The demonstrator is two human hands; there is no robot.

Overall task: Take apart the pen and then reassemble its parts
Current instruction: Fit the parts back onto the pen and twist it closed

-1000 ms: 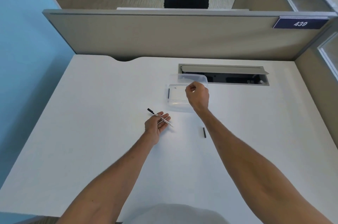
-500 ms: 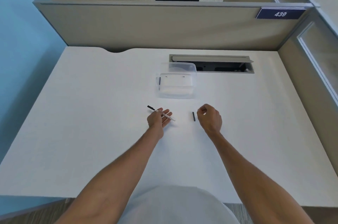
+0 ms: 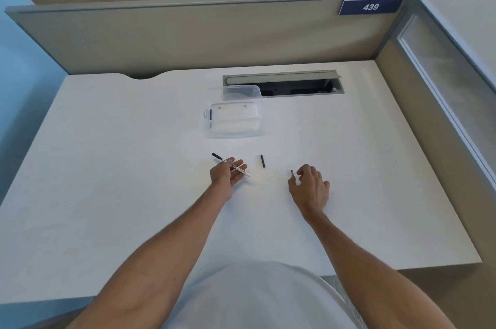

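My left hand [image 3: 225, 177] lies palm up on the white desk [image 3: 120, 194] and holds the pen body [image 3: 236, 167], a white barrel with a black end pointing far left. A short black pen part [image 3: 262, 160] lies loose on the desk between my hands. My right hand [image 3: 310, 189] rests to the right with its fingers loosely curled. A small grey pen part [image 3: 292, 173] sits at the tips of its thumb and forefinger; I cannot tell whether it is pinched or lying free.
A clear plastic box [image 3: 233, 128] stands beyond my hands with another short black part [image 3: 211, 115] inside at its left wall. Behind it is an open cable slot [image 3: 281, 87] in the desk. Partition walls close off the back and right.
My right hand has drawn back from the clear box to the desk on the right, bringing the small grey part. My left hand and the pen body have stayed in place.
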